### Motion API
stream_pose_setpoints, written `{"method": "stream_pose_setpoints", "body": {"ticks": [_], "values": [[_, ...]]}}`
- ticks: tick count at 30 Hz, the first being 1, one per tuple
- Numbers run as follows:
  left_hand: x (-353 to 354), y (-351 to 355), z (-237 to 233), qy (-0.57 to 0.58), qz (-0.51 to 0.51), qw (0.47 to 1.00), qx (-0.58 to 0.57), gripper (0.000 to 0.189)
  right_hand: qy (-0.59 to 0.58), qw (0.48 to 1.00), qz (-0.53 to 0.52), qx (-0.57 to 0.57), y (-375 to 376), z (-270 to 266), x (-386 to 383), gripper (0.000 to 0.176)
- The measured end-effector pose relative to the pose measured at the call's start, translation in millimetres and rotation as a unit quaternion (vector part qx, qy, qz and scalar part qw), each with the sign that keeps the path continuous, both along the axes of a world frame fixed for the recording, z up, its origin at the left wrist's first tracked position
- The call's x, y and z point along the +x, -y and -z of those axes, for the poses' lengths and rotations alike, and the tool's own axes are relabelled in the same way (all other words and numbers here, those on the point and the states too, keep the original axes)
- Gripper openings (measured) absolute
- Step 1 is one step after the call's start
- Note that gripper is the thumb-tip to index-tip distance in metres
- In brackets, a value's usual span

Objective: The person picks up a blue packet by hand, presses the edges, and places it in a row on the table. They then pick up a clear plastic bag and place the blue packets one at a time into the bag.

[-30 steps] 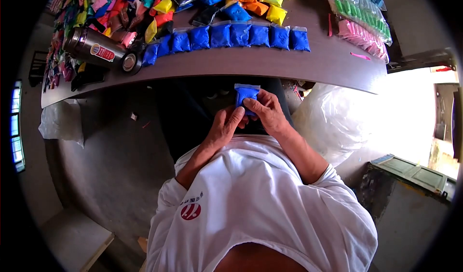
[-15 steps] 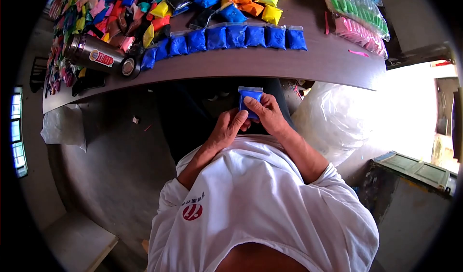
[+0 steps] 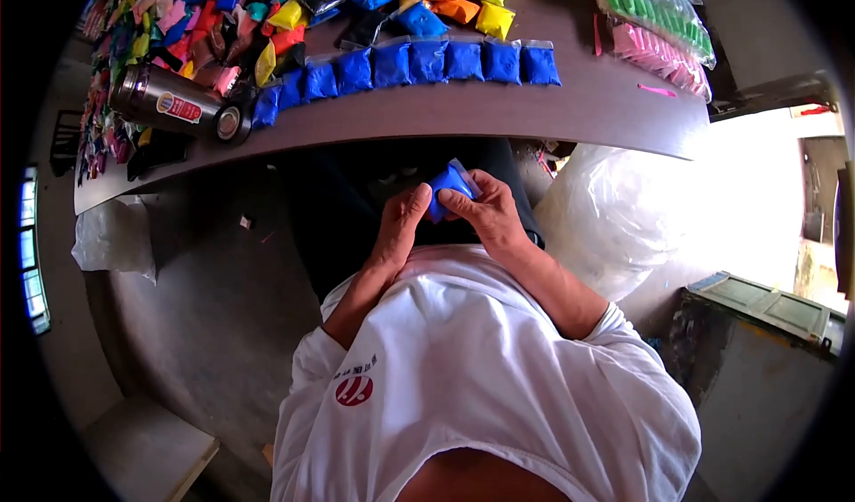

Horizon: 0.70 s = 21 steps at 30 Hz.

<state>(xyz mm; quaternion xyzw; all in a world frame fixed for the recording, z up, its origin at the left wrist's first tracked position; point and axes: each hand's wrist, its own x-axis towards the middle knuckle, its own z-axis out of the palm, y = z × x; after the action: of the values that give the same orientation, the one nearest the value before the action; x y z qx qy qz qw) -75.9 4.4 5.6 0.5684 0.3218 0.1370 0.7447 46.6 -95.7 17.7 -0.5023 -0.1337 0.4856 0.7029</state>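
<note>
Above my lap, in the head view, a small clear packet with blue filling (image 3: 450, 184) is held between both hands. My left hand (image 3: 402, 221) grips its left side, thumb along the edge. My right hand (image 3: 488, 210) pinches the right side, with its thumb across the lower front. The packet is tilted, its clear top strip slanting to the upper right. Behind it, along the table's near edge, stretches a row of similar blue packets (image 3: 391, 64). The fingers beneath the packet are partly hidden.
On the table (image 3: 614, 119) lie a heap of coloured packets (image 3: 214, 21), a steel flask (image 3: 174, 101) on its side, and bundles of pink packets (image 3: 655, 57) and green packets (image 3: 650, 16). A large clear plastic bag (image 3: 614, 217) stands right of my legs.
The blue packet has turned from upright to tilted, its clear strip now leaning right. My left hand has shifted up and left along its side. The row on the table stays put.
</note>
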Motion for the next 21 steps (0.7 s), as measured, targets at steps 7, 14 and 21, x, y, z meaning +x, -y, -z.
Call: {"method": "stream_pose_setpoints", "body": {"ticks": [7, 14, 21], "values": [[5, 3, -6, -0.025, 0.015, 0.999, 0.033, 0.056, 0.078, 0.997, -0.016, -0.019, 4, 11, -5, 0.022], [4, 0, -5, -0.035, 0.019, 0.999, 0.007, 0.058, 0.058, 0.992, -0.101, -0.049, 15, 4, 17, 0.028], [5, 1, 0, -0.029, 0.011, 1.000, 0.003, 0.056, 0.117, 0.984, -0.118, -0.063, 17, 1, 10, 0.034]]}}
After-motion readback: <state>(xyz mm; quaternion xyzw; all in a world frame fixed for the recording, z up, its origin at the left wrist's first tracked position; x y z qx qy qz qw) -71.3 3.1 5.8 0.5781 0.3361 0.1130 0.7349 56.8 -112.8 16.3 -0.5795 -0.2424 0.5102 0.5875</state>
